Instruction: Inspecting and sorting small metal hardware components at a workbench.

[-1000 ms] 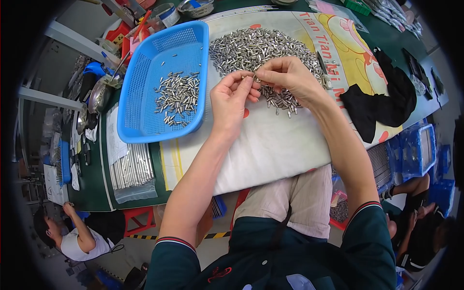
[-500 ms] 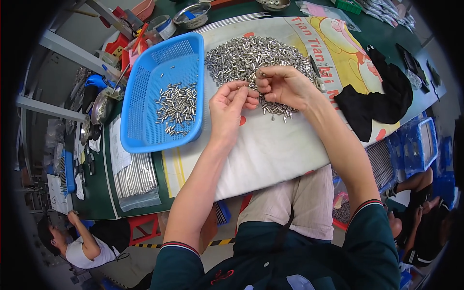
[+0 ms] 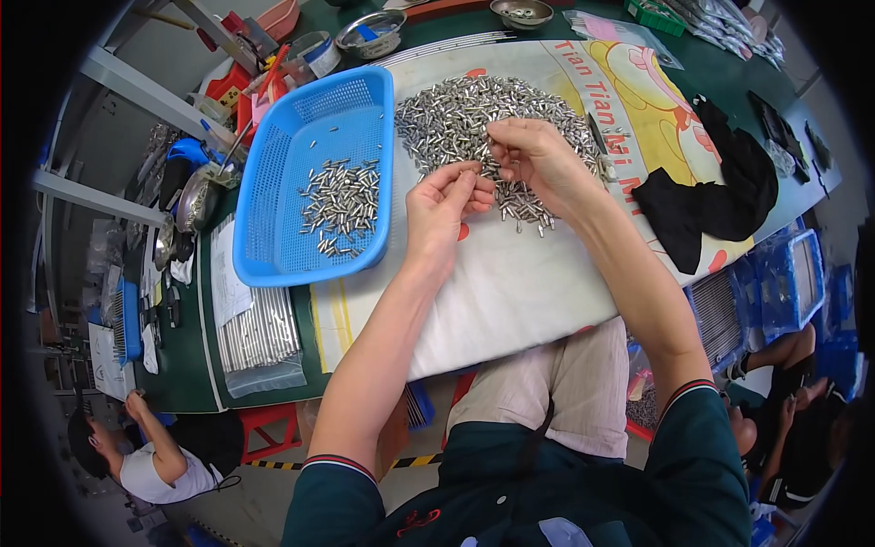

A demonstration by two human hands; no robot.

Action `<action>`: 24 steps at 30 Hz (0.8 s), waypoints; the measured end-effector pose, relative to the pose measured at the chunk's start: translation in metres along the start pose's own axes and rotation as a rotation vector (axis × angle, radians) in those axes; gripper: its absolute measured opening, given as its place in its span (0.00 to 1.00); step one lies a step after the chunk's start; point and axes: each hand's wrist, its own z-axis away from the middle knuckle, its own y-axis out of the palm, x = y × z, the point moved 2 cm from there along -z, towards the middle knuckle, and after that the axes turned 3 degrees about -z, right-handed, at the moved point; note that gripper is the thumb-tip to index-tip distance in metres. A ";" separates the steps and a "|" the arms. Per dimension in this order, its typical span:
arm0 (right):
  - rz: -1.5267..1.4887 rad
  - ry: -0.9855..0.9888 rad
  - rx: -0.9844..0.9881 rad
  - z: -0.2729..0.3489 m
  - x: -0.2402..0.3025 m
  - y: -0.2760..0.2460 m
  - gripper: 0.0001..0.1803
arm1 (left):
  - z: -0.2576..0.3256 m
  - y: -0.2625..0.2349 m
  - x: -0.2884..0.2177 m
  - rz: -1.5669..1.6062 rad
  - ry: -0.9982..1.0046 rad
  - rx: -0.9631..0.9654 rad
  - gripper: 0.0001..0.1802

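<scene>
In the head view, many small metal pieces make a wide heap toward the far edge of the pale printed cloth, which covers the table. They are short, slim and rounded, silver in colour and shiny, and lie in every direction. A smaller group of such pieces lies inside the blue basket, which stands over the left edge of the cloth.

The left hand is at the near border of the heap, its thumb on top and meeting the forefinger. The right hand is just beside it, a little farther from the table's near edge, wrist bent inward, thumb and forefinger closed in a pinch. Whether a piece sits between either pair of fingertips, I cannot tell.
</scene>
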 end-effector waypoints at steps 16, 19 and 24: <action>0.825 -0.383 0.134 -0.009 0.026 0.016 0.11 | 0.009 0.000 -0.011 -0.077 0.097 -0.024 0.14; 0.743 -0.237 0.122 0.001 0.019 -0.002 0.10 | 0.007 0.000 -0.008 -0.049 0.151 -0.001 0.18; 0.670 -0.222 0.284 0.003 0.016 -0.009 0.10 | 0.005 0.004 -0.006 -0.065 0.144 0.033 0.18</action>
